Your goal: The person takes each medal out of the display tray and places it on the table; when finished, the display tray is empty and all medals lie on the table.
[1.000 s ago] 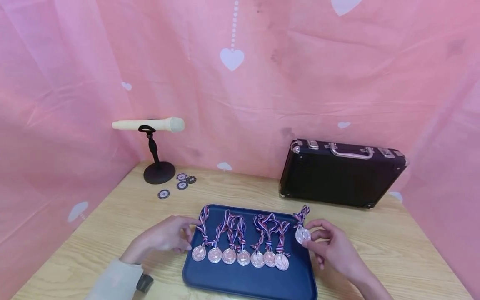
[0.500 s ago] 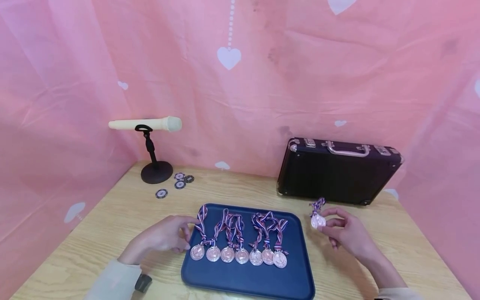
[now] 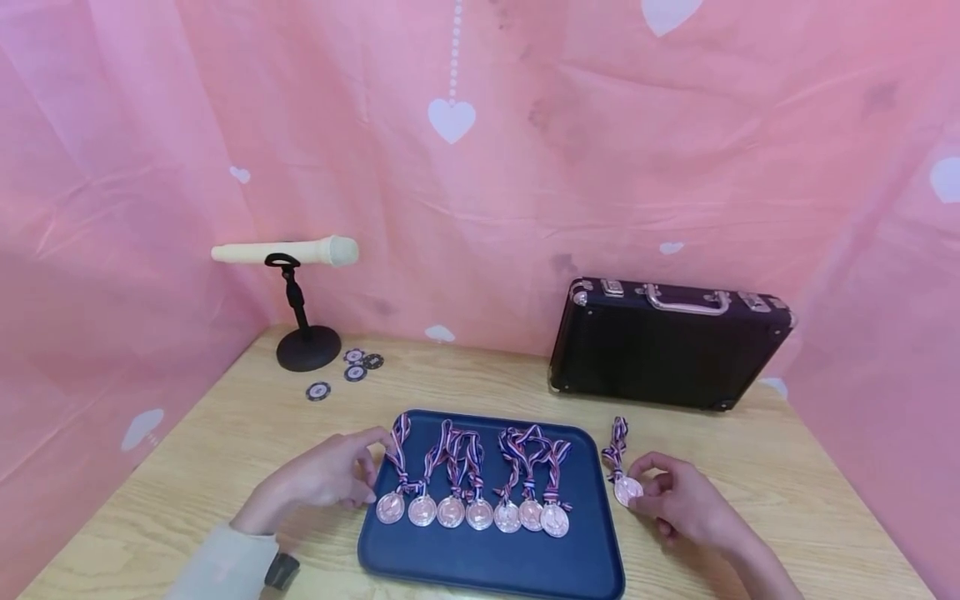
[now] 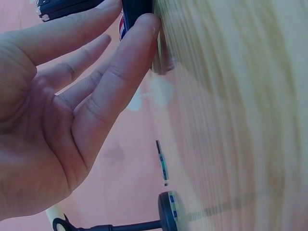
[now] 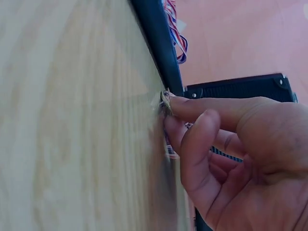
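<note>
A dark blue tray [image 3: 487,571] lies on the wooden table with several medals [image 3: 472,512] in a row, their striped ribbons pointing away from me. My left hand [image 3: 330,475] rests at the tray's left edge, fingers straight and touching the rim [image 4: 137,12]. Just off the tray's right edge, my right hand [image 3: 675,500] pinches one medal [image 3: 627,490] down at the table top, its ribbon [image 3: 617,446] trailing behind. In the right wrist view, thumb and forefinger hold that medal [image 5: 166,102] on the wood beside the tray's edge [image 5: 156,43].
A closed black case [image 3: 667,346] stands at the back right. At the back left a cream microphone [image 3: 288,250] sits on a black stand, with a few poker chips [image 3: 352,371] beside it. Pink cloth with hearts surrounds the table.
My right hand carried one medal off the tray's right end, lifted it over the table, then lowered it to the wood beside the tray. The left hand stayed put.
</note>
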Motion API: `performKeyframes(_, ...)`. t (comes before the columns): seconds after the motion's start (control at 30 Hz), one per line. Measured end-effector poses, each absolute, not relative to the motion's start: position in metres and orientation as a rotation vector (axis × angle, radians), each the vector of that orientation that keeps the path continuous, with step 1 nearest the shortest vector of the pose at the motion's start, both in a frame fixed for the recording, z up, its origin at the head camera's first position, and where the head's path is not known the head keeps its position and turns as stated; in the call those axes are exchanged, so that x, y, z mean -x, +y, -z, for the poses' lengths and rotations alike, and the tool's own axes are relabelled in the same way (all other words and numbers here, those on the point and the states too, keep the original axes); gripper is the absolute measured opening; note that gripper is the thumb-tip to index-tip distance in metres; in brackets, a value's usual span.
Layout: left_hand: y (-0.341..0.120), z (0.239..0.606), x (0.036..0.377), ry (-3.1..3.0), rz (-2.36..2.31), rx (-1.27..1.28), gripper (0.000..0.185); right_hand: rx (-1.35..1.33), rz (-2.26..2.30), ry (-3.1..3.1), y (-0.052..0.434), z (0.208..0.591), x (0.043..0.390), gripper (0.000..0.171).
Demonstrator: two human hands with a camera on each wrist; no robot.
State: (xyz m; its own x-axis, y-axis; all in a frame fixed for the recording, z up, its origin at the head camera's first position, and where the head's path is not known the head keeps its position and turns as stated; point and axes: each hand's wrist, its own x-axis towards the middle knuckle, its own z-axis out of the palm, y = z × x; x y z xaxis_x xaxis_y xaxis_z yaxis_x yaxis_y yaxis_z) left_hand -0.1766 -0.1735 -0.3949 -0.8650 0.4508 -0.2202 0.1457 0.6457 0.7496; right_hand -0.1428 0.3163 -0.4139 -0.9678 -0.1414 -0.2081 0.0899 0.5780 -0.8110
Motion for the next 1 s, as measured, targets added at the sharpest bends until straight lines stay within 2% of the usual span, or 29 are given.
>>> performKeyframes(0.23, -0.172, 0.395, 0.175, 2.469, -1.104, -0.452, 0.038, -0.021, 1.165, 2.737, 0.308, 0.411, 0.135, 0.031)
performKeyframes(0.7, -0.172, 0.394, 0.177, 2.484, -1.098, -0.429, 0.036, -0.044, 1.062, 2.791, 0.307, 0.407, 0.134, 0.028)
performKeyframes(1.0, -0.173, 0.395, 0.179, 2.482, -1.083, -0.456, 0.035, -0.01, 1.07, 2.89, 0.287, 0.382, 0.129, 0.029)
